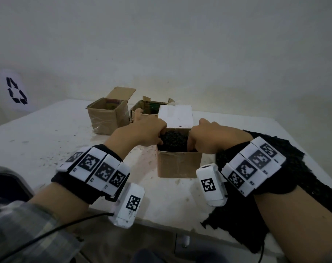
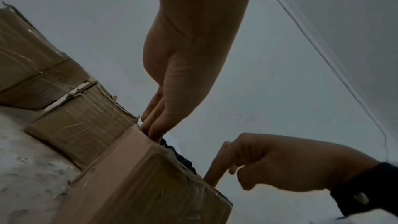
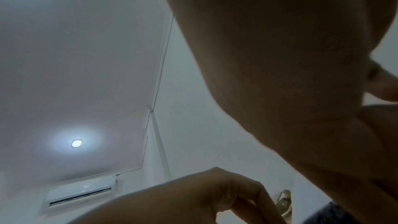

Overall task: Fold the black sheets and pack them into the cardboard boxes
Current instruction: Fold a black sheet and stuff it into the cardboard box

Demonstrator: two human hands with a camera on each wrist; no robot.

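A small cardboard box (image 1: pixel 179 165) stands in the middle of the table with a crumpled black sheet (image 1: pixel 173 140) filling its top; its white flap (image 1: pixel 175 115) stands up behind. My left hand (image 1: pixel 158 139) is at the box's left rim, straight fingers (image 2: pixel 154 125) pressing down between the wall and the sheet (image 2: pixel 180 157). My right hand (image 1: pixel 191 147) is at the right rim; its index finger (image 2: pixel 213 171) pokes straight down into the box, the others curled. A second black sheet (image 1: pixel 294 168) lies flat under my right forearm.
Two more open cardboard boxes (image 1: pixel 108 115) (image 1: pixel 144 109) stand behind and to the left, close together. The white table (image 1: pixel 47 133) is speckled with dark crumbs. A white bin with a recycling mark (image 1: pixel 16 91) stands far left. A grey chair back (image 1: pixel 7 185) is at my left elbow.
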